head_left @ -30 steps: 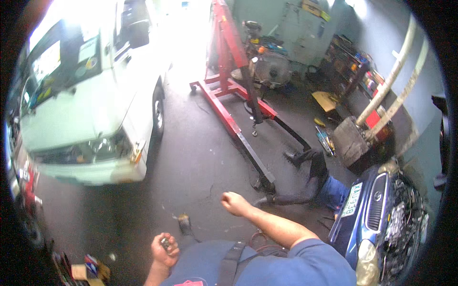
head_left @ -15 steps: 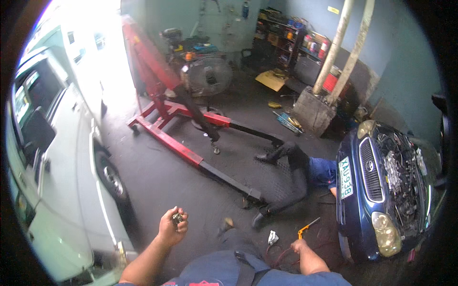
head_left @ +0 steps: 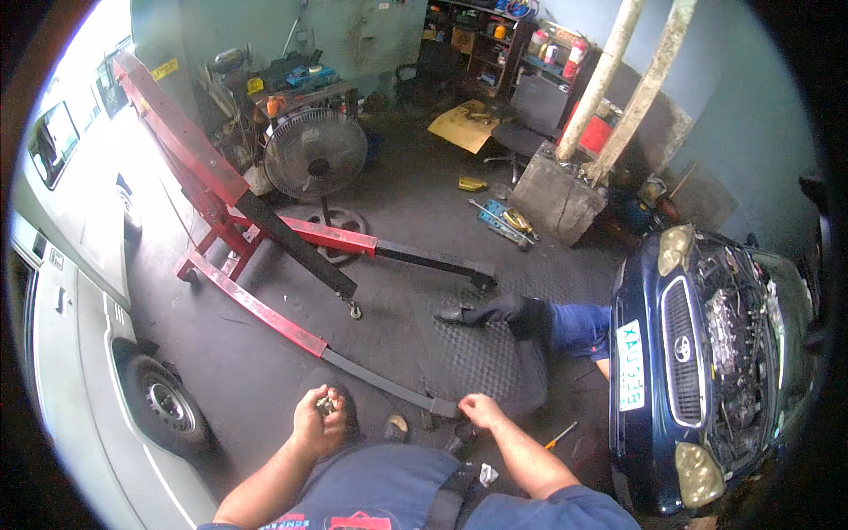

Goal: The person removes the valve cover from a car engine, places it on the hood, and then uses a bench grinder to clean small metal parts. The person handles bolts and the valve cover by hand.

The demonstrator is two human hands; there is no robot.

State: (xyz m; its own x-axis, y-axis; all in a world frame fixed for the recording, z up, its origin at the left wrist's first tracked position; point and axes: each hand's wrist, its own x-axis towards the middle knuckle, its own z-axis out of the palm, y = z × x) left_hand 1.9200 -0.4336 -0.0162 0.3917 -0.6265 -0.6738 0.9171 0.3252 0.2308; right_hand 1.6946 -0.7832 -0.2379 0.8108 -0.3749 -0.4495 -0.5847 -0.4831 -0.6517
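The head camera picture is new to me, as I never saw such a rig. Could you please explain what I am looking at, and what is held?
There is no robot here. The camera sits on a person's head and looks down; its wide lens bends straight edges. The two bare arms from below are that person's own.

The left hand is closed around small metal-looking pieces. The right hand appears beside the leg end of a red-and-black hoist; I cannot tell whether it touches it or holds anything.

On the dark floor lie hand tools and an orange-handled tool. Another person lies at the front of a blue car, upper body hidden.
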